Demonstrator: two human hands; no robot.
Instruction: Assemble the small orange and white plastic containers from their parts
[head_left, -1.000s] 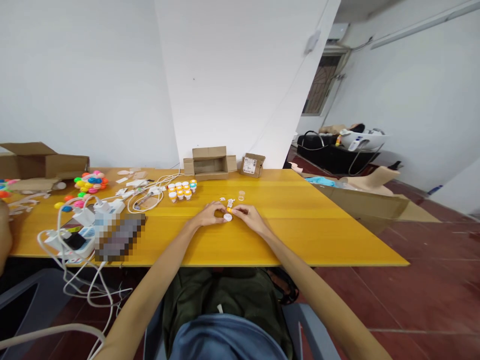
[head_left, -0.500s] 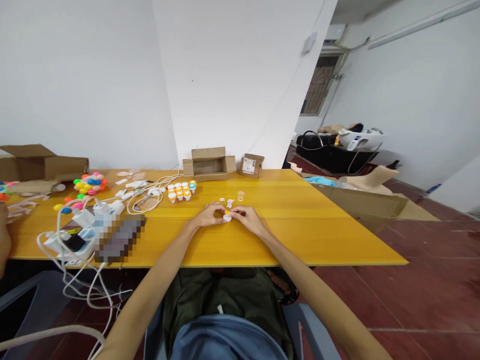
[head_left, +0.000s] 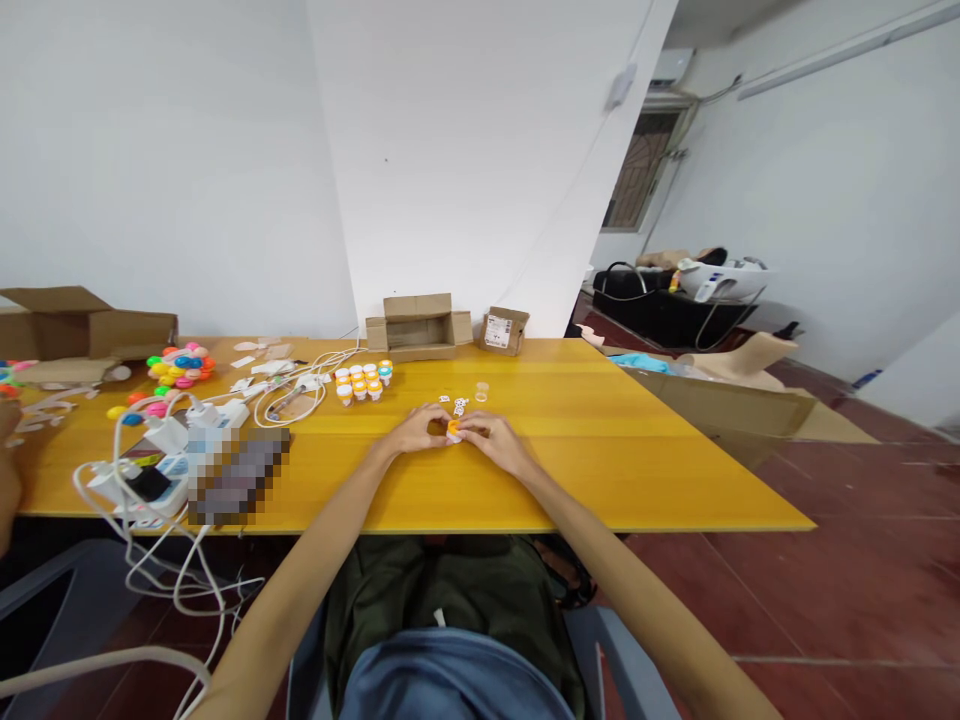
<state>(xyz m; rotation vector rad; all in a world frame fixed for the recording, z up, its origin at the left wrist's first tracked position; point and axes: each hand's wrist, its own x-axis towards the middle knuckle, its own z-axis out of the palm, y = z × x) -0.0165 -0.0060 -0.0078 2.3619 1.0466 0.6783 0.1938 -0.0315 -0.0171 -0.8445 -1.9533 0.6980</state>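
Observation:
Between my two hands is a small orange and white piece (head_left: 454, 431), held just over the yellow table (head_left: 600, 470). My left hand (head_left: 421, 429) pinches it from the left, and my right hand (head_left: 491, 438) grips its right side. Small white pieces with dark marks (head_left: 460, 406) lie just beyond my fingers. A clear round part (head_left: 481, 392) stands behind my right hand. Several white and orange capped items (head_left: 360, 384) are grouped to the left, one with a teal top.
An open cardboard box (head_left: 418, 330) and a smaller box (head_left: 503, 331) stand by the wall. Left are colourful balls (head_left: 180, 368), a power strip (head_left: 214, 430) with white cables and a blurred dark object (head_left: 241, 476). Another person's arm (head_left: 9, 480) shows at the left edge.
The piece between my hands has turned, so more of its orange part shows and less of the white. My hands have barely moved.

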